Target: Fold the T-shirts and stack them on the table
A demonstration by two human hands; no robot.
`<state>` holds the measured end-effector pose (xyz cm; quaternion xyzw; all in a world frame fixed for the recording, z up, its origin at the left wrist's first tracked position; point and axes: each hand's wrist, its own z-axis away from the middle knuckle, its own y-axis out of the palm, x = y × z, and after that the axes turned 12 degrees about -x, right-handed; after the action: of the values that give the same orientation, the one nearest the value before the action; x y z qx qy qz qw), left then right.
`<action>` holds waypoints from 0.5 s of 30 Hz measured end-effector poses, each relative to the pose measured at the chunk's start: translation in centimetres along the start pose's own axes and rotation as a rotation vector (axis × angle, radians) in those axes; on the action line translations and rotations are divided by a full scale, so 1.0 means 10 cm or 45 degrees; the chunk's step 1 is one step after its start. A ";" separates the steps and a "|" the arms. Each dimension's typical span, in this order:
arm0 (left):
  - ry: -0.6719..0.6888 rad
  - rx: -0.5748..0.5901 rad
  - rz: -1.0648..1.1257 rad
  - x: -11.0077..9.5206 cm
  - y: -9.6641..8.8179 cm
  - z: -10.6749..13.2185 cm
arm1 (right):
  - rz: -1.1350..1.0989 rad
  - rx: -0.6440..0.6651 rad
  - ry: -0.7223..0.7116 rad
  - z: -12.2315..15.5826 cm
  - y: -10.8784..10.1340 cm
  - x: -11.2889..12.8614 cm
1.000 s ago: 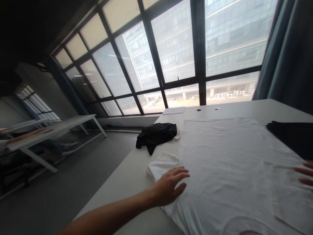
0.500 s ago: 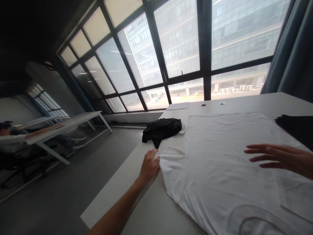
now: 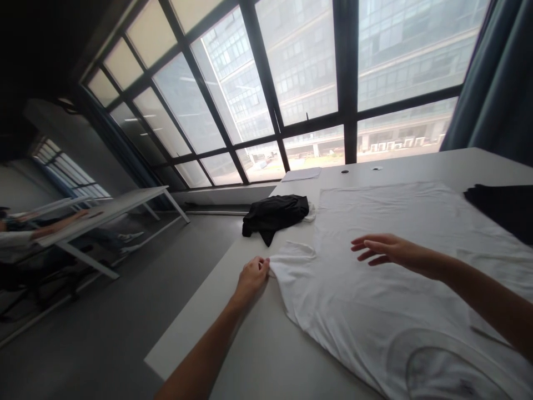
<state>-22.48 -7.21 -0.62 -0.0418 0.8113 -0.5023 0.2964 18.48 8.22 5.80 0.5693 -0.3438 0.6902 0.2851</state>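
Observation:
A white T-shirt [image 3: 387, 289] lies spread flat on a white table [image 3: 258, 355], its collar near the bottom right. My left hand [image 3: 251, 276] is closed in a pinch on the edge of the shirt's left sleeve [image 3: 291, 256] at the table's left side. My right hand [image 3: 381, 248] hovers just above the middle of the shirt, fingers stretched out and pointing left, holding nothing.
A crumpled black garment [image 3: 275, 213] lies past the sleeve, another dark cloth [image 3: 506, 205] at the right edge, a sheet of paper [image 3: 302, 174] near the window. The table's left edge drops to the floor. A person sits at another table [image 3: 104, 214] far left.
My left hand went from lying flat on the shirt to pinching the sleeve edge. My right hand came in from the right edge to over the shirt's middle.

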 end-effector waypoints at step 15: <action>-0.221 0.093 1.013 -0.74 -0.10 -0.07 | 0.147 -0.114 0.095 -0.01 0.14 -0.22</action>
<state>-16.97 -4.48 3.72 0.2435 0.7178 -0.3716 0.5361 17.72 7.48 3.42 0.5090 -0.3958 0.7102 0.2827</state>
